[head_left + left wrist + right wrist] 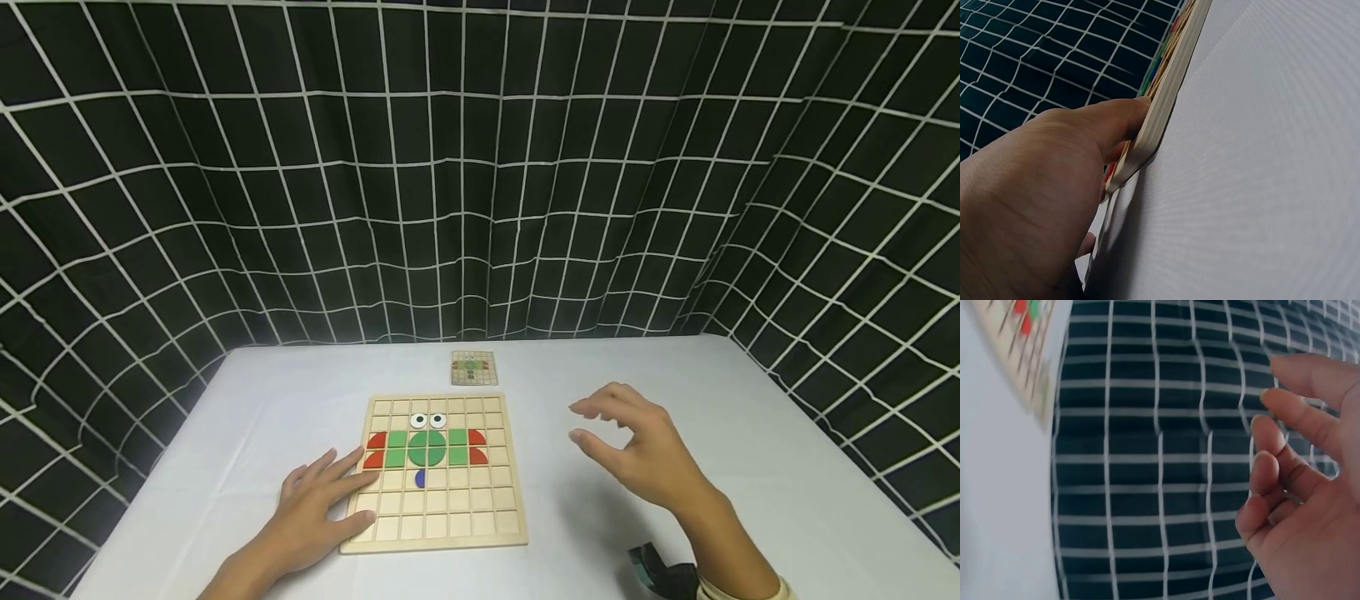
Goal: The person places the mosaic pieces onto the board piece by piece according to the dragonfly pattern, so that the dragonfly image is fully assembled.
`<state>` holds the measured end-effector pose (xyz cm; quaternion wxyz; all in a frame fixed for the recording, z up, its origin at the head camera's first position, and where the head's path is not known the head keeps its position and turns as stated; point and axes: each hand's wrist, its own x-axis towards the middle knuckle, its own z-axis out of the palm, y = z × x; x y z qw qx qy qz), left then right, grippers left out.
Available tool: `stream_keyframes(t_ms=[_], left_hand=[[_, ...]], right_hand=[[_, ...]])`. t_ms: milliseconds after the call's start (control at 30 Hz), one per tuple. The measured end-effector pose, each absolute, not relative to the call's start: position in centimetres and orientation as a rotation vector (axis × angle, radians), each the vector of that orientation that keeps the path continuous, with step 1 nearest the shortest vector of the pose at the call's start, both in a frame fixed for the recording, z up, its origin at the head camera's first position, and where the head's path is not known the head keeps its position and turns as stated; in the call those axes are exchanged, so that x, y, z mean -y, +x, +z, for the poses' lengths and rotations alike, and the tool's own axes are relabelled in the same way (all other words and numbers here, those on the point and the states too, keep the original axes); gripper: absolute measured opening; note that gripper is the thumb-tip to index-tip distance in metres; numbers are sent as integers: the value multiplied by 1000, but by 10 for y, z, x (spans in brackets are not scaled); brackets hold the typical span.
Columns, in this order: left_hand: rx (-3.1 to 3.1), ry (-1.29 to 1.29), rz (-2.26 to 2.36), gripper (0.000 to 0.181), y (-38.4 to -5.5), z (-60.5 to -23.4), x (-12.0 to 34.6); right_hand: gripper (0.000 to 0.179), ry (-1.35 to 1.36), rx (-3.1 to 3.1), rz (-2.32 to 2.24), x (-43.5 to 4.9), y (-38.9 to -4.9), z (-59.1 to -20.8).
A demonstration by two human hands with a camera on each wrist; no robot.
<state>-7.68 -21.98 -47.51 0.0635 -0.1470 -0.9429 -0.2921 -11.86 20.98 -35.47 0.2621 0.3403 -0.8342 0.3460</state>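
A wooden grid board lies flat on the table. My left hand rests on its left edge with fingers spread; in the left wrist view the thumb tip touches the board's side. Set in the grid are two round eye pieces, green squares, a green circle of quarter pieces and red quarter pieces at both sides. One small blue half-round piece sits below the circle. My right hand hovers right of the board, thumb and fingers apart, holding nothing.
Behind the board lies a small card printed with a similar coloured figure on a grid. A white cloth covers the table. Dark curtains with white grid lines stand at the back and sides. A dark strap is by my right wrist.
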Motion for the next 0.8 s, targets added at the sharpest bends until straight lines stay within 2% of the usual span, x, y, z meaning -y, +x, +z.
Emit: stream_keyframes(t_ms=[433,800], left_hand=[[2899,-412,-893,54,-77,-472,220],[2890,-416,-917,53,-77,-473,219]], right_hand=[[37,674,2370,965,-280,-133,-397],[24,493,2768,1042,-324,-141,-426]])
